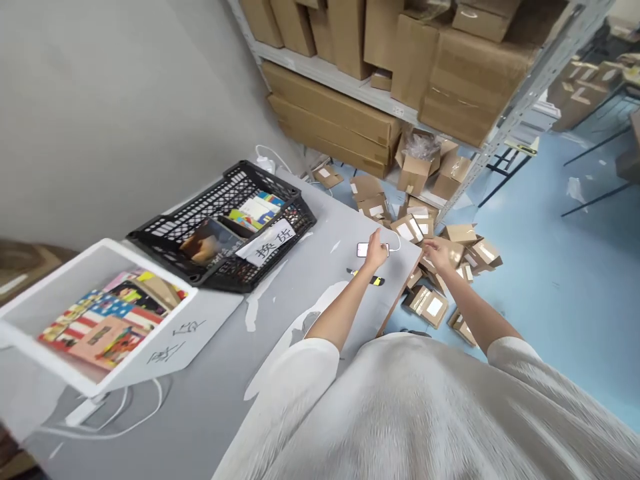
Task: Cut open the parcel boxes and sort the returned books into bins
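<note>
A phone (362, 250) with a bright, whitish lit screen lies face up on the grey worktop (325, 217), a white cable (399, 243) at one end.

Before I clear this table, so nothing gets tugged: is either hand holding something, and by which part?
Cannot be told: the left hand covers part of the phone; the right hand shows nothing clearly held.

A plain grey wall (125, 120) stands behind the grey tabletop (210, 380), with metal shelving (320, 75) stacked with cardboard boxes (477, 80) beside a blue floor (530, 267).
</note>
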Motion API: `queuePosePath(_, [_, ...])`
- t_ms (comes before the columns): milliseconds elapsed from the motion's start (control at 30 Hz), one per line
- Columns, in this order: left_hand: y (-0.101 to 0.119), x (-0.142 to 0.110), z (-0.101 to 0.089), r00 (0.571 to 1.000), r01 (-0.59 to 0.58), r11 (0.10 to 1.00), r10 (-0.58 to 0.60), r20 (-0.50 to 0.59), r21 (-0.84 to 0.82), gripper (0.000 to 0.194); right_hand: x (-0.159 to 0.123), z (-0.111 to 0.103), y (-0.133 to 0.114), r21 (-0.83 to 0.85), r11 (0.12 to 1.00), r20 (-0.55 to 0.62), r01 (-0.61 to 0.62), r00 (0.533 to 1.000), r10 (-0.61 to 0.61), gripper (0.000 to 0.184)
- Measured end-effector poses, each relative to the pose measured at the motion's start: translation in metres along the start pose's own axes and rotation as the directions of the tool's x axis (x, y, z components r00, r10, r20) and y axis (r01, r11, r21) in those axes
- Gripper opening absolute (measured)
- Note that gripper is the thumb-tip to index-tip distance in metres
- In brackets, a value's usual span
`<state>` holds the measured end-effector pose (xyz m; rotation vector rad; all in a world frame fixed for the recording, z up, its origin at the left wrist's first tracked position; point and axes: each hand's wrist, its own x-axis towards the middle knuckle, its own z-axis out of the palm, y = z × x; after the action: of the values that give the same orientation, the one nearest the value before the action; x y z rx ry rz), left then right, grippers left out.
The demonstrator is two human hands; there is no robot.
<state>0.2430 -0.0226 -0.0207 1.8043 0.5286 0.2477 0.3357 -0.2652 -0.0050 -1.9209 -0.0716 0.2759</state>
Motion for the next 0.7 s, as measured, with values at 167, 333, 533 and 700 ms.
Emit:
queuePosePath(167, [-0.016,-0.024,-0.036,0.985,0.075,0.997,-0.072,-0.156,0.014,0.074,0.012,0.050,-0.014,0.046,0.993,0.184,-0.110,0.978,0.100,0.033])
queuePosePath(333, [-0.031,-0.062,-0.074,0.922,0.174,0.984,-0.172,-0.347,-0.025,0.069,0.018,0.105,-0.032,0.030,0.997,0.414,-0.066,0.909,0.048,0.028])
queuePosePath(533, [-0.044,-0.132,-0.100,0.784,0.276,0.960,-0.255,-0.566,-0.050,0.059,0.001,0.168,-0.041,-0.004,1.000,0.682,0.005,0.731,-0.001,0.028])
queuePosePath(700, [-0.057,-0.205,-0.094,0.673,0.348,0.929,-0.342,-0.656,-0.128,0.056,-0.042,0.202,-0.032,-0.057,0.997,0.811,0.047,0.585,0.019,0.028])
